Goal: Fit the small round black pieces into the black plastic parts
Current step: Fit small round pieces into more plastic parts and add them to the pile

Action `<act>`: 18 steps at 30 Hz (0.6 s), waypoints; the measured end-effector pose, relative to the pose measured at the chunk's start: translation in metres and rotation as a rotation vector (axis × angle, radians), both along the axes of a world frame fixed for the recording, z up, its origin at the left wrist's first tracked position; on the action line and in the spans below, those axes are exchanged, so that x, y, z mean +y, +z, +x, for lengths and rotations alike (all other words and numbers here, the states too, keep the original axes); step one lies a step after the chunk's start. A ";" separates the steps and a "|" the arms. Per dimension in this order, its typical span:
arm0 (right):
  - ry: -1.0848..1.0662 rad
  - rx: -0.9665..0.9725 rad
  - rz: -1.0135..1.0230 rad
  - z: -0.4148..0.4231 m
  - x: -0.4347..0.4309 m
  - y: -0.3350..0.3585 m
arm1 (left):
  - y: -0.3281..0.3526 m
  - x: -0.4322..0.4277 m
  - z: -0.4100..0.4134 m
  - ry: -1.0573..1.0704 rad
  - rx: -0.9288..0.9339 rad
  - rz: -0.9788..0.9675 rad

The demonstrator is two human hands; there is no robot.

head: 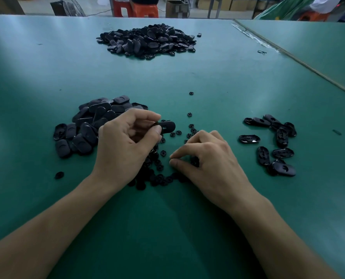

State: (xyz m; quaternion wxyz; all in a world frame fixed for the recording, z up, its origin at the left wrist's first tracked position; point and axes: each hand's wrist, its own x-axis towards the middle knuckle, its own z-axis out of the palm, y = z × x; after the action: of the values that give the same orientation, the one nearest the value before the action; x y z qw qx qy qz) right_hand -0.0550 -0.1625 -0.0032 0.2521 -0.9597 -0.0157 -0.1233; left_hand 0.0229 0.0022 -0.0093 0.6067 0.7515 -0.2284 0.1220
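The left hand (125, 146) pinches one part (167, 126) between thumb and curled fingers (145, 115), just above the scattered round pieces (159, 168). The right hand (206, 158) rests among those pieces, thumb and forefinger tips nearly closed; whether they hold one cannot be told. A pile (87, 125) of parts lies just left, loose parts (276, 141) lie to the right, and a heap (147, 40) sits far back. The bench (228, 81) is green; orange stools (145, 9) and a fan (71, 6) stand beyond.
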 end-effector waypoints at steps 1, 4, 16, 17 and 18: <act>0.001 -0.001 -0.005 0.000 0.001 0.000 | 0.000 0.000 0.000 0.000 0.003 0.003; -0.004 -0.009 -0.010 0.001 0.003 0.000 | -0.001 0.000 0.001 -0.003 0.016 0.008; -0.122 -0.230 0.353 0.001 0.003 0.004 | 0.000 0.000 -0.002 -0.019 0.063 0.009; -0.118 -0.224 0.340 0.002 0.002 0.004 | 0.000 0.000 -0.002 -0.018 0.066 0.010; -0.110 -0.218 0.332 0.002 0.002 0.004 | 0.000 0.000 -0.002 -0.018 0.069 0.010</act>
State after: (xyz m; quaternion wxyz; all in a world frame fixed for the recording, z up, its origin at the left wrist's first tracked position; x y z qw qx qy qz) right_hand -0.0530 -0.1604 0.0003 0.3965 -0.8853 0.0303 -0.2409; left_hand 0.0207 0.0019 -0.0088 0.6118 0.7561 -0.2145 0.0894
